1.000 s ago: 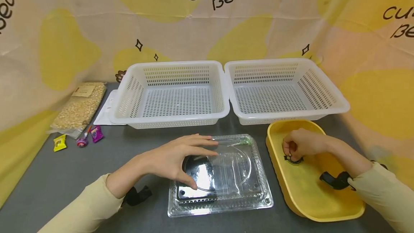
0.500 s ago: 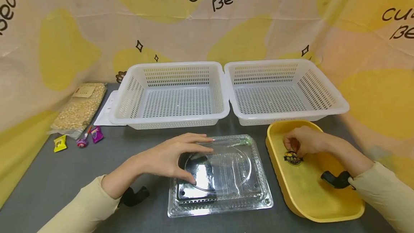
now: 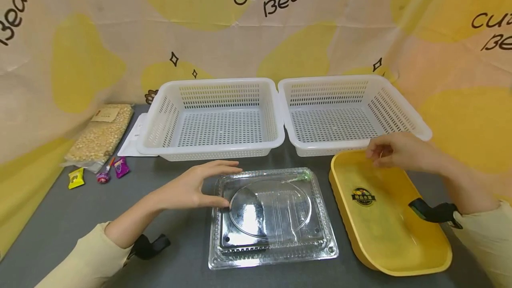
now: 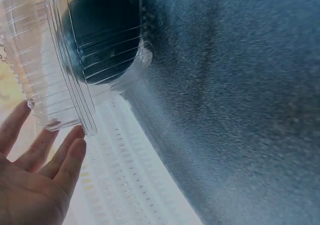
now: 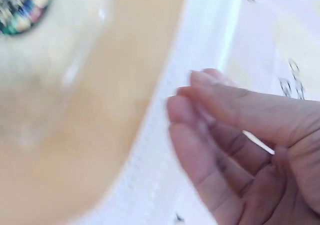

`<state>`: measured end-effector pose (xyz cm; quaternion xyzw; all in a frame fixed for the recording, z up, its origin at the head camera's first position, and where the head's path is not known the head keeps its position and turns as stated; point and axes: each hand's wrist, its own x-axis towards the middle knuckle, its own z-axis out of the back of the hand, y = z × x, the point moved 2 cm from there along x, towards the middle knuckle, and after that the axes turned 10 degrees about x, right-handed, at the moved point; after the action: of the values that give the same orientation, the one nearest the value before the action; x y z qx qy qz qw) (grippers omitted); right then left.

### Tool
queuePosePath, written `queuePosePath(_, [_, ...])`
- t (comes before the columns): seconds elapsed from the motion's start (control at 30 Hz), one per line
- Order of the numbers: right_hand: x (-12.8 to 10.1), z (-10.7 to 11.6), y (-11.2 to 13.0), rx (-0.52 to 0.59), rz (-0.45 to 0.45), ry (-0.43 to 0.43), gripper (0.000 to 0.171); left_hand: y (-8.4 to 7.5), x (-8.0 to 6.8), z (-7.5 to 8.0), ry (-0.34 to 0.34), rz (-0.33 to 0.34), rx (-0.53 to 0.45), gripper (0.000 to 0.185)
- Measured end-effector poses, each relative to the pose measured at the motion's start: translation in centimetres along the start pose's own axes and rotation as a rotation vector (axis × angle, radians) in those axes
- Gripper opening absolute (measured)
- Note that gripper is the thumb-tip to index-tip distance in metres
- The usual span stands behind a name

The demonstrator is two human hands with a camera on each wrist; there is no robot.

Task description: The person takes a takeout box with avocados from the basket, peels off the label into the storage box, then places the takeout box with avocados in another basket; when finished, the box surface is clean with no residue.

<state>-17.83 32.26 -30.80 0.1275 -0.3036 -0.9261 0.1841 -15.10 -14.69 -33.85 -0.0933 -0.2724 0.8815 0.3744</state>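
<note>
A clear plastic clamshell box point(image 3: 274, 217) lies closed on the dark table. My left hand point(image 3: 196, 186) is at its left edge, fingers and thumb spread apart; in the left wrist view, fingertips point(image 4: 75, 147) are right by the ribbed plastic, and contact is hard to tell. Over the far right rim of a yellow tub point(image 3: 394, 252), my right hand point(image 3: 404, 154) hovers with loosely bent fingers and nothing visible in them. A round black-and-gold label point(image 3: 363, 197) shows inside the tub, on what looks like a clear surface in the blurred right wrist view.
Two white slotted baskets point(image 3: 212, 150) point(image 3: 360, 146) stand side by side at the back. Far left are a bag of kernels point(image 3: 100, 134), white paper point(image 3: 134, 139), a yellow packet point(image 3: 76, 178), a lollipop point(image 3: 103, 177) and a purple candy point(image 3: 121, 167). A patterned cloth hangs behind.
My right hand has left the label and risen up and right to the tub's far rim. The label now shows fully. My left hand has drawn back leftward from over the box.
</note>
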Motion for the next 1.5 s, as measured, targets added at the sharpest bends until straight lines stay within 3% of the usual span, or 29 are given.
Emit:
queuePosePath(0.2, [-0.8, 3.7, -1.5, 0.082, -0.091, -0.263, 0.016, 1.1, -0.7, -0.1, 0.004, 0.077, -0.067, 0.066])
queuePosePath(0.3, [-1.1, 5.3, -2.7, 0.055, -0.143, -0.380, 0.021, 1.8, -1.0, -0.2, 0.025, 0.116, -0.136, 0.066])
queuePosePath(0.47, [-1.6, 6.9, -5.2, 0.041, -0.187, -0.519, 0.033, 2.1, -1.3, -0.7, 0.064, 0.146, -0.253, 0.070])
queuePosePath(0.63, [-1.9, 7.6, -8.0, 0.046, -0.227, -0.608, 0.039, 1.7, -1.5, -1.3, 0.083, 0.191, -0.302, 0.072])
queuePosePath(0.8, [-2.3, 7.9, -10.8, 0.048, -0.308, -0.616, 0.040, 1.4, -1.5, -1.5, 0.091, 0.225, -0.297, 0.073])
queuePosePath(0.97, [-2.7, 7.8, -12.3, 0.127, -0.351, -0.595, 0.053, 1.5, -1.6, -1.7, 0.093, 0.242, -0.308, 0.073])
queuePosePath(1.2, [-2.3, 7.3, -12.8, 0.279, -0.314, -0.471, 0.055, 1.7, -1.6, -2.1, 0.113, 0.265, -0.473, 0.073])
queuePosePath(1.5, [-1.5, 7.0, -12.8, 0.276, -0.258, -0.425, 0.047, 1.5, -1.9, -2.3, 0.130, 0.299, -0.581, 0.068])
